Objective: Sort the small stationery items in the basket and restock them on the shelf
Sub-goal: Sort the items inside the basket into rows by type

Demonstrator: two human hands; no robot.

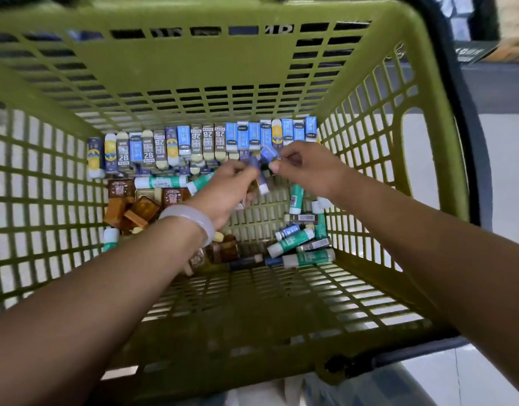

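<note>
A green plastic basket (194, 68) fills the view. Several erasers in blue, grey "2B" and yellow-printed sleeves stand in a row (194, 145) along its far wall. Brown erasers (135, 206) lie in a heap at the left. Green-and-white glue sticks (293, 243) lie loose at the right. My left hand (226, 191) grips a purple-sleeved eraser (259, 177) with a white end, over the middle of the basket. My right hand (305, 168) pinches a blue-sleeved eraser (268, 153) just in front of the row. The two hands almost touch.
The basket's dark handle (469, 142) curves along its right side. A pale floor (510, 186) lies to the right, with dark boxes (475, 51) at the top right. The basket's near floor (252, 312) holds no items. A pale bangle (191, 219) sits on my left wrist.
</note>
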